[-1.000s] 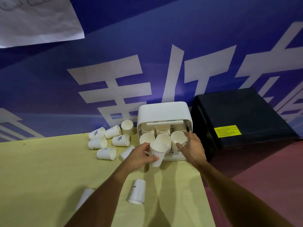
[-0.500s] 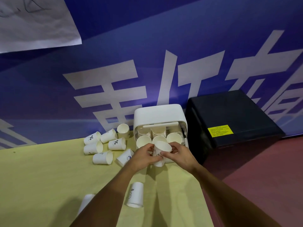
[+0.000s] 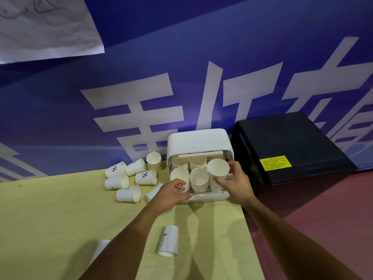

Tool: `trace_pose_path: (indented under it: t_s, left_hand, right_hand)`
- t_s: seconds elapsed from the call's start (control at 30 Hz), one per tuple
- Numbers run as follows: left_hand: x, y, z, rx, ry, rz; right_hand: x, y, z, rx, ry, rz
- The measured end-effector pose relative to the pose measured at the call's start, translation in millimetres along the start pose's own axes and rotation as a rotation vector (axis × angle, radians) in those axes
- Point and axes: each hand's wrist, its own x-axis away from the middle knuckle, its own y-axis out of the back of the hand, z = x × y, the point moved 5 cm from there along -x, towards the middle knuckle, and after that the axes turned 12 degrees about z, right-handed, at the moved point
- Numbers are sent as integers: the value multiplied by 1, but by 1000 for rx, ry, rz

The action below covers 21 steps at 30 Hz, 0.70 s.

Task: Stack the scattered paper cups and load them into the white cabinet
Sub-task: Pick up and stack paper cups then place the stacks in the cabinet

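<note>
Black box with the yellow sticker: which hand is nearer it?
Right. The right hand grips a cup just left of the black box; the left hand is farther left, at the white cabinet's front-left corner.

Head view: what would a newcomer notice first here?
The white cabinet at the table's far right corner stands out, its tray holding cup stacks, the right hand gripping a paper cup above the front-right one. Loose cups lie scattered to its left, below a blue banner with huge white characters.
</note>
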Motion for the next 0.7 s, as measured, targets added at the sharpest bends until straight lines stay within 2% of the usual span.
trace_pose_path:
  t_s: [0.3, 0.7]
  left_hand:
    - [-3, 7, 15, 36, 29, -50]
    - [-7, 12, 14, 68, 26, -58]
  right_hand:
    - [-8, -3, 3, -45, 34, -88]
    - [-17, -11, -5, 179, -18, -41]
